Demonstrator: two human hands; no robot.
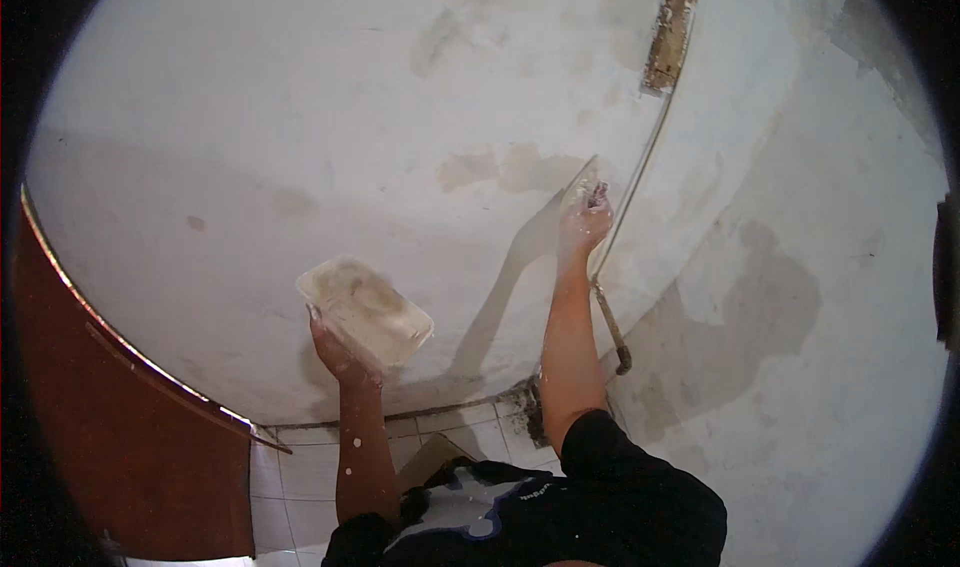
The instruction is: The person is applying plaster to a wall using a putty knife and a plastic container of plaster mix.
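Holds pale tub [412,339], greyish paste [352,287] smeared inside, in L hand [340,355], w/ fingers curled under lower edge; grips flat scraper [577,181] in R hand [586,223], w/ fingers closed, by white wall [300,117], just L of pipe [611,325].

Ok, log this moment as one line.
left hand: holds shallow tray | right hand: grips thin flat tool at patchy white wall | left edge: brown panel
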